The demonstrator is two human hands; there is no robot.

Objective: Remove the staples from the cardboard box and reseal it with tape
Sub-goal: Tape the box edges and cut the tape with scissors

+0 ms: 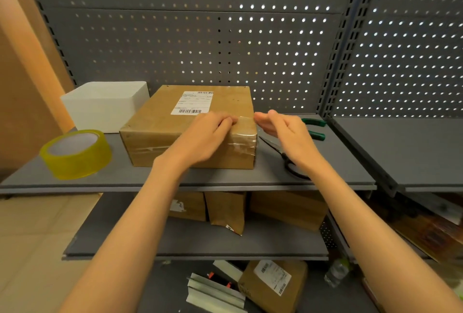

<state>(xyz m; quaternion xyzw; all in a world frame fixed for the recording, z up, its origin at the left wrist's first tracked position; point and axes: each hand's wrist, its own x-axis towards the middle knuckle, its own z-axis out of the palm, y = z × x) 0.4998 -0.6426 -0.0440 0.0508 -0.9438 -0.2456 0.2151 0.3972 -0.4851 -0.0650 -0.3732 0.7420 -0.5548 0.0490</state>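
Observation:
A brown cardboard box [160, 122] with a white shipping label [191, 103] lies on the grey shelf [175, 177]. Clear tape [244, 134] wraps over its right front corner. My left hand [208, 134] rests on the box's top front edge, fingertips pressing the tape. My right hand [283, 127] hovers just right of the box's corner, fingers straight and together, holding nothing. A roll of yellowish clear tape [75, 153] stands on the shelf to the left of the box.
Black scissors [283, 156] lie right of the box under my right wrist, with green-handled pliers [314, 128] behind them. A white bin [105, 105] stands at the back left. Perforated back panel behind. Lower shelves hold several parcels [285, 210].

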